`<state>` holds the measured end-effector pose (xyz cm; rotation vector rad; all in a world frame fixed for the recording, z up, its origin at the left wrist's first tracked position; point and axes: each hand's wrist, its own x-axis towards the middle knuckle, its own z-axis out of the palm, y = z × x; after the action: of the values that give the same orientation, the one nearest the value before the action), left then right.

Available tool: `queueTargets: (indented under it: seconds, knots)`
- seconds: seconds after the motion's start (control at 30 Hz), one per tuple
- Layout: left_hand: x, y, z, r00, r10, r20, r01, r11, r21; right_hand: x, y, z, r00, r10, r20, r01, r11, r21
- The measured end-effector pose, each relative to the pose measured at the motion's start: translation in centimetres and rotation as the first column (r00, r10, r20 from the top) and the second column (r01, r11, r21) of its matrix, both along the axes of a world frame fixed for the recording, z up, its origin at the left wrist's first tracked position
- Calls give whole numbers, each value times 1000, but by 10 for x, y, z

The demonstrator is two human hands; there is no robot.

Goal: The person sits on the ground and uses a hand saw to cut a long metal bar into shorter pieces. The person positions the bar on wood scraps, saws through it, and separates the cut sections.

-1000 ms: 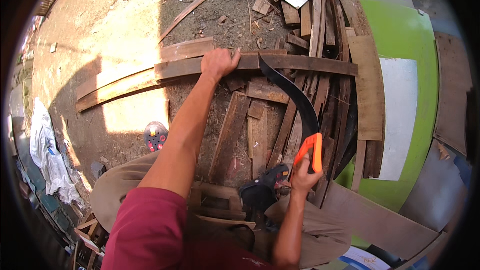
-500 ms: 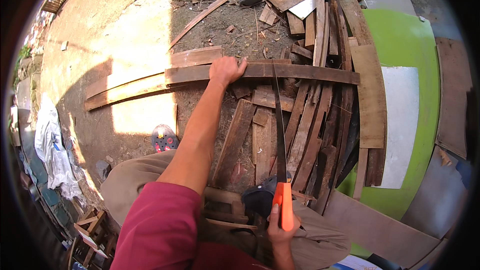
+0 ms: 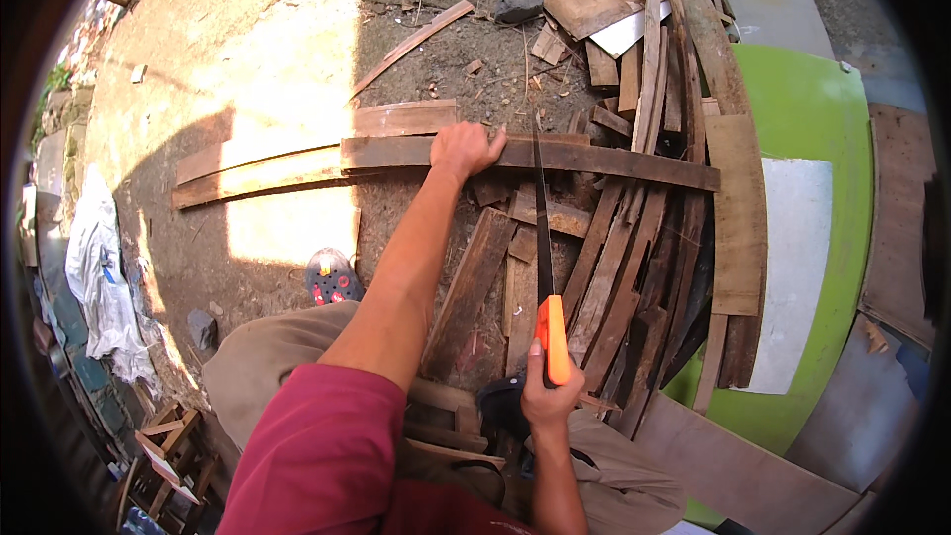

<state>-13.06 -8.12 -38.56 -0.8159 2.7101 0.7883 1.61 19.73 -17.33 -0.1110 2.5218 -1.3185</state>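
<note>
A dark wooden plank (image 3: 634, 164) lies crosswise ahead of me, its right end resting over a pile of boards. My left hand (image 3: 464, 149) presses and grips it near its middle, fingers wrapped over its far edge. In my right hand (image 3: 551, 398) is a handsaw (image 3: 555, 327) with an orange handle, gripped nearer to me. Its long dark blade points away from me and crosses the plank just right of my left hand. How deep the teeth sit in the wood, I cannot tell.
Several loose boards (image 3: 614, 307) are heaped under and right of the plank. Longer boards (image 3: 267, 176) extend left into sunlight. A green panel (image 3: 812, 99) with a pale sheet (image 3: 795, 267) stands at the right. My shoe (image 3: 332, 277) is left of my arm; a dark stone (image 3: 519, 2) lies beyond.
My right hand has pushed the saw forward, away from me, so its handle is nearer the plank. The left hand keeps its place on the plank; the whole view has shifted slightly.
</note>
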Motion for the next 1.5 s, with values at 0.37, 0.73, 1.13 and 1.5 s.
queueTargets:
  seconds: [0.37, 0.73, 1.13, 1.5]
  knots:
    - [-4, 2, 1, 1000, 3, 3, -3, 1000, -11, -38, -16, -23, 982, -98, 160, 96, 995, 17]
    - [-5, 2, 0, 999, -35, -9, 35, 999, 1, 22, 43, -8, 960, -263, 92, 266, 964, -22]
    - [1, 2, 1, 999, -9, -42, 8, 1000, -19, 34, 43, 44, 988, 103, 116, -107, 994, 29]
    - [-3, 0, 8, 1000, -25, 16, 25, 1000, -18, 10, 33, -39, 999, -8, -33, 3, 985, -172]
